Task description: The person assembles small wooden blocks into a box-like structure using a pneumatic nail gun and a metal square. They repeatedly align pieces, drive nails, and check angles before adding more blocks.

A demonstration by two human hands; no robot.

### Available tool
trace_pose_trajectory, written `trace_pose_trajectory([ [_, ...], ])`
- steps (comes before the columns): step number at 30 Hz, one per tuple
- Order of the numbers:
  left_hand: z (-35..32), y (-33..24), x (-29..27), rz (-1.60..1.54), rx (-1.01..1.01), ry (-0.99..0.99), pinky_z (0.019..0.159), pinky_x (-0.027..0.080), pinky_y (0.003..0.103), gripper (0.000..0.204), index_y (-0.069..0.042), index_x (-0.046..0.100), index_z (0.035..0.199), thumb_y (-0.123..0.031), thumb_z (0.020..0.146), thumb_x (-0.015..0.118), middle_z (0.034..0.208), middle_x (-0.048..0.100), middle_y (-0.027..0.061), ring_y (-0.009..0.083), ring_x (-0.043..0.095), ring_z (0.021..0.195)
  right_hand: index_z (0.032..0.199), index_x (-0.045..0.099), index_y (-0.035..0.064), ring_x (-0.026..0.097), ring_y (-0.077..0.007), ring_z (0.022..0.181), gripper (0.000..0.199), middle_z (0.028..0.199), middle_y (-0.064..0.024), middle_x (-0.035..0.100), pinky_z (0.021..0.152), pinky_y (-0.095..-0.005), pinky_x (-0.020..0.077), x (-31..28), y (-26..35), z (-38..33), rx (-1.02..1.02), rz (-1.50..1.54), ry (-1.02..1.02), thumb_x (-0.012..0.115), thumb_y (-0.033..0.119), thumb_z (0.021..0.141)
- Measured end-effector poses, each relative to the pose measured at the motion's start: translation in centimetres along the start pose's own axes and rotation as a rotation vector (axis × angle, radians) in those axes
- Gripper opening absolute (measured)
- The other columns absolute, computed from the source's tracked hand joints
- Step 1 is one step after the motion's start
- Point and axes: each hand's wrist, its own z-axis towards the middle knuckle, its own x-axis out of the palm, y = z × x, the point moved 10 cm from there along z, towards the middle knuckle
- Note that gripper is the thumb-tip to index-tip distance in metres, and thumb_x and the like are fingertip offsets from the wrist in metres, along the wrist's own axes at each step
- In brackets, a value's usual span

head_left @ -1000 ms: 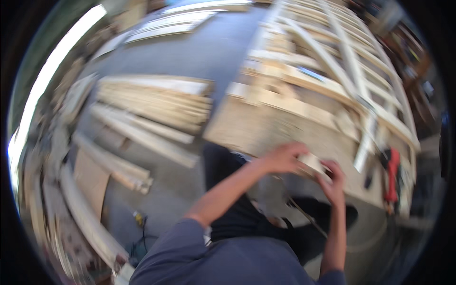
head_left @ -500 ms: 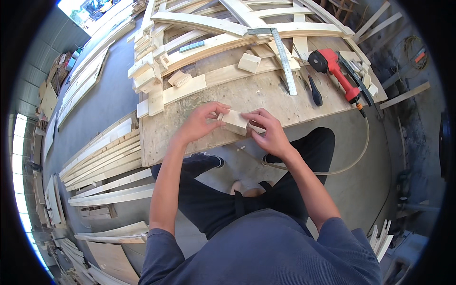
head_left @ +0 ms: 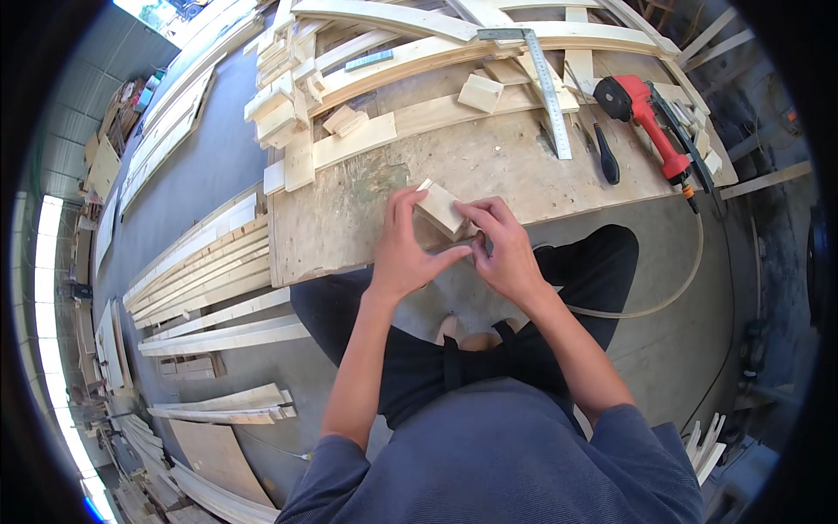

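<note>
Between my hands, at the near edge of the workbench [head_left: 349, 205], a small pale wooden block [head_left: 441, 208] is held at a slant. The right hand [head_left: 504, 249] pinches the block's right end, forefinger on its upper face; its thumb lies partly hidden underneath. The curled fingers of my left hand [head_left: 406, 249] rest on the block's left edge. The left thumb stretches beneath the block to its near corner, its tip close to the right fingers.
A metal try square [head_left: 550, 100], a dark-handled screwdriver [head_left: 606, 155] and a red nail gun [head_left: 646, 127] with an air hose [head_left: 694, 262] lie on the bench's right. Slatted wooden frames [head_left: 419, 57] fill its back. Loose offcuts [head_left: 480, 93] lie nearby; long boards [head_left: 201, 271] are stacked at left.
The block has tipped to a steeper slant. My left hand has turned, its thumb moving from the block's left end to its near corner. The whole view has shifted slightly.
</note>
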Motion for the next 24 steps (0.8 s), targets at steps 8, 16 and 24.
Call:
trace_pose_trajectory([
  [8,0.3,0.7,0.9,-0.078,0.008,-0.161,0.108,0.053,0.049,0.082,-0.002,0.052,0.136,-0.024,0.076,0.104,0.141,0.059,0.0212,0.0418,0.062,0.13,0.139,0.076,0.0038,0.074,-0.0372,0.108,0.062,0.126,-0.0177,0.069,0.092,-0.0438,0.0605,0.1,0.2,-0.3,0.001,0.06,0.016,0.057,-0.018,0.084],
  [16,1.4,1.0,0.7,-0.053,0.037,-0.172,0.1,0.058,0.048,0.076,-0.003,0.057,0.127,-0.023,0.071,0.104,0.135,0.067,0.02,0.0404,0.069,0.12,0.138,0.077,0.0043,0.073,-0.0348,0.107,0.059,0.123,-0.0168,0.068,0.09,-0.0425,0.0604,0.0,-0.5,-0.7,0.059,0.124,0.014,0.059,-0.014,0.085],
  [24,4.6,0.5,-0.6,0.072,0.093,-0.07,0.1,0.058,0.05,0.073,-0.005,0.059,0.124,-0.025,0.068,0.101,0.126,0.07,0.0194,0.0414,0.069,0.119,0.151,0.067,0.0049,0.073,-0.033,0.12,0.064,0.128,-0.0169,0.067,0.101,-0.0409,0.0622,-0.4,-1.3,-0.6,0.052,0.341,-0.046,0.063,-0.008,0.088],
])
